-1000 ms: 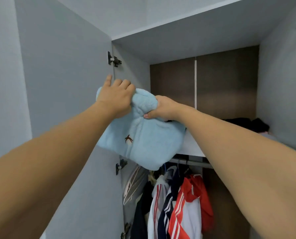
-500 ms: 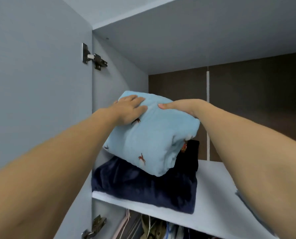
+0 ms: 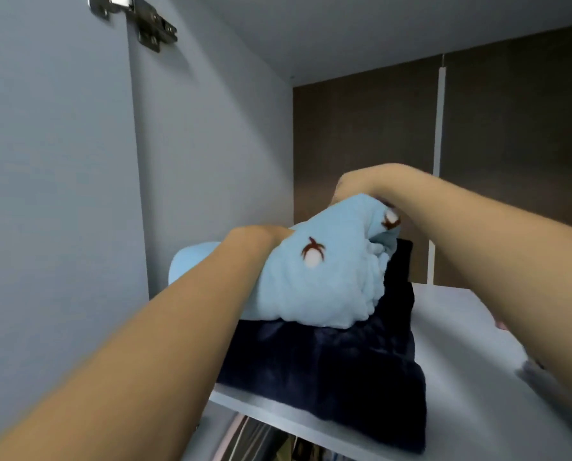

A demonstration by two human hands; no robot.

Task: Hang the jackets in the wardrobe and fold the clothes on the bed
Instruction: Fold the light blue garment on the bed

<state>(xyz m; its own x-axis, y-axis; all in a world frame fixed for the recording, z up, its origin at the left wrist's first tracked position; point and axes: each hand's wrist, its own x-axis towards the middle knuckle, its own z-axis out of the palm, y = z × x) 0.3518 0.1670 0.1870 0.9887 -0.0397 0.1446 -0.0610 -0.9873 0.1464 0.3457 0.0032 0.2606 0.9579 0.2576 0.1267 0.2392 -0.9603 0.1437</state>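
Light-blue fleece [image 3: 324, 281] lies on a navy bundle [image 3: 338, 367] on the white shelf [image 3: 451, 377] — hands' grip seemingly hidden.

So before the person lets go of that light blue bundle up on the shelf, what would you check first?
1. Light blue bundle sits on the dark navy pile: ok.
2. Navy pile fully on the shelf: not ok, its front edge overhangs slightly.
3. Bundle tidily folded: not ok, the right side is bunched.
4. Left hand free of the fabric: cannot tell, the bundle hides it.
5. Right hand ready to release: cannot tell, its fingers are hidden behind the bundle.
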